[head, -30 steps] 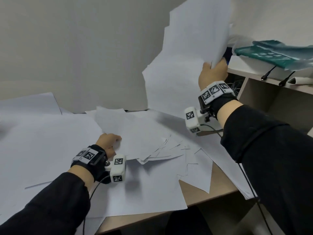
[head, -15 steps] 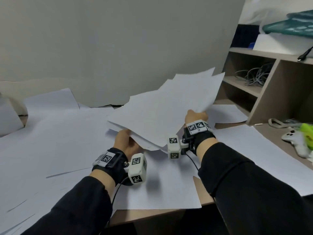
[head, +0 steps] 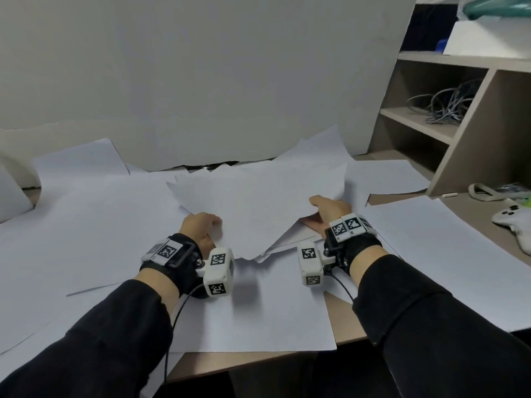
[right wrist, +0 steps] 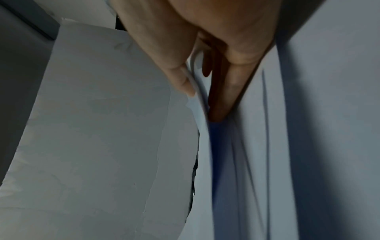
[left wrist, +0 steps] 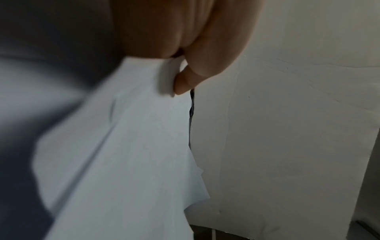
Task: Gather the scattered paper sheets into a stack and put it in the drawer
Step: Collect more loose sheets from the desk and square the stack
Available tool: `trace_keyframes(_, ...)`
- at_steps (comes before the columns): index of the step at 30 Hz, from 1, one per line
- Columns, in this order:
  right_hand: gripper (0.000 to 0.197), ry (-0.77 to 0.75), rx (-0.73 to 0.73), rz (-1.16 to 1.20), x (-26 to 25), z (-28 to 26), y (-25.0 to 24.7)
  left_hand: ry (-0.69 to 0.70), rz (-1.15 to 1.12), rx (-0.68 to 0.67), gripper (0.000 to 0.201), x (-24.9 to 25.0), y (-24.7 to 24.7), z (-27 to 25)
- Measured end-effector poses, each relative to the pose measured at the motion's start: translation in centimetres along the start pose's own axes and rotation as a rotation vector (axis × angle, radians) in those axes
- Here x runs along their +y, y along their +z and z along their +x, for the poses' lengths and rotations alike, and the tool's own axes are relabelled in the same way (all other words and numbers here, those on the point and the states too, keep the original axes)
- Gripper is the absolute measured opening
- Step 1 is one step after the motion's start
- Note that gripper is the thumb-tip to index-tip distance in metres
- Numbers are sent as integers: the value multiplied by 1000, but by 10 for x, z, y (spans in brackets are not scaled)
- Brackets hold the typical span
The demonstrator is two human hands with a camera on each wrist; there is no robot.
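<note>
A loose bundle of white paper sheets (head: 258, 202) lies low over the desk between my hands, its edges uneven. My left hand (head: 201, 228) pinches the bundle's near left edge, thumb on top; the left wrist view shows the thumb (left wrist: 185, 84) pressed on the paper (left wrist: 123, 162). My right hand (head: 330, 208) grips the near right edge, thumb above and fingers beneath; in the right wrist view the sheets (right wrist: 197, 91) run between thumb and fingers (right wrist: 230, 87). More single sheets (head: 86, 225) lie scattered over the desk. No drawer is in view.
The desk's front edge (head: 344, 337) shows brown under the paper. A beige shelf unit (head: 448, 156) with a tangle of cables (head: 448, 104) stands at the right. A white game controller (head: 514, 222) lies right of the sheets. A white wall (head: 201, 81) rises behind.
My right hand brought its raised sheets down from near the shelf onto the desk. My left hand took hold of the bundle's left edge, and the bundle sank lower and flatter.
</note>
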State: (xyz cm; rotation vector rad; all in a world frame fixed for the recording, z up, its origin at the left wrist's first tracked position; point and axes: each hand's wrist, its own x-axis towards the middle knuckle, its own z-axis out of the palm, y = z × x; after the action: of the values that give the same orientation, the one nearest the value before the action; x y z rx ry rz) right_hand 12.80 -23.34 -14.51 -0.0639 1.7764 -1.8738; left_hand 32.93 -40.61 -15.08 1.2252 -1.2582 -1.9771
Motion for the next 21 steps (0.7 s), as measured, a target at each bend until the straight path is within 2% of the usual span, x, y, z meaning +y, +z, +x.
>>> trace_keyframes(3,27,31,-5,67,-8,5,-15,25,23,-20,33,7,-9,5)
trace_keyframes(11,5,70,-25,-73,-15,18,-40,75,40,-225,37,22,-46,5)
trace_keyframes(15,13,90,-14,-31,-19,16,-38,60,15,-274,43,23,-64,8)
trace_keyframes(18,10,91,-9,-110,-21,20,-33,63,-11,-291,44,21,-66,10)
trace_keyframes(21,13,26,-46,-157,-21,17,-24,74,-16,-303,43,18,-64,11)
